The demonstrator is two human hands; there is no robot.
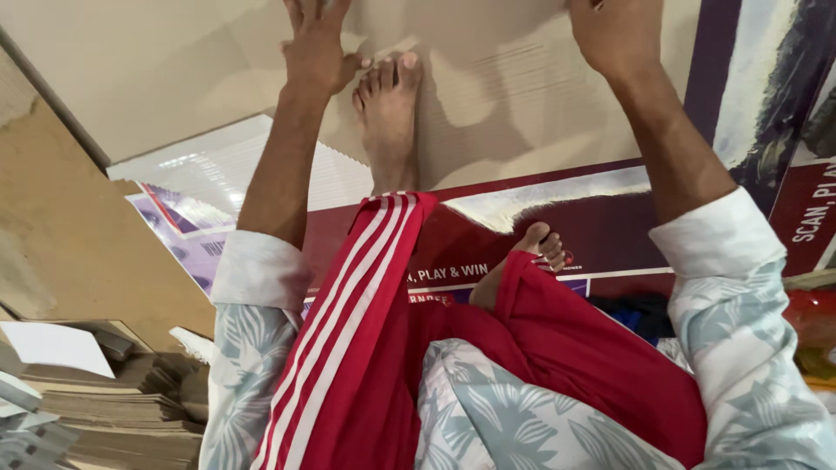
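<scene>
Your left hand [315, 45] lies flat on the plain cardboard sheet [488, 96], with the fingers spread open and pressed down on its surface; it pinches nothing. Your right hand [615, 33] rests on the same sheet, further to the right, near the top edge of the view. Its fingers are cut off by the frame, so you cannot tell from here if they are spread or curled (only the back of the hand and the wrist are visible).

The cardboard sheet is in front of you on the floor, between both arms, and your bare left foot [388, 111] stands on it, just beside the left hand. Your right foot [529, 254] is tucked closer to the body, on a printed maroon sheet [557, 218] that lies under the near edge of the plain sheet.

You wear red trousers [374, 348] with white stripes and a pale leaf-pattern shirt [740, 305] with rolled cuffs. At the lower left a stack of flat cardboard pieces [113, 409] stands, well apart from both hands.
</scene>
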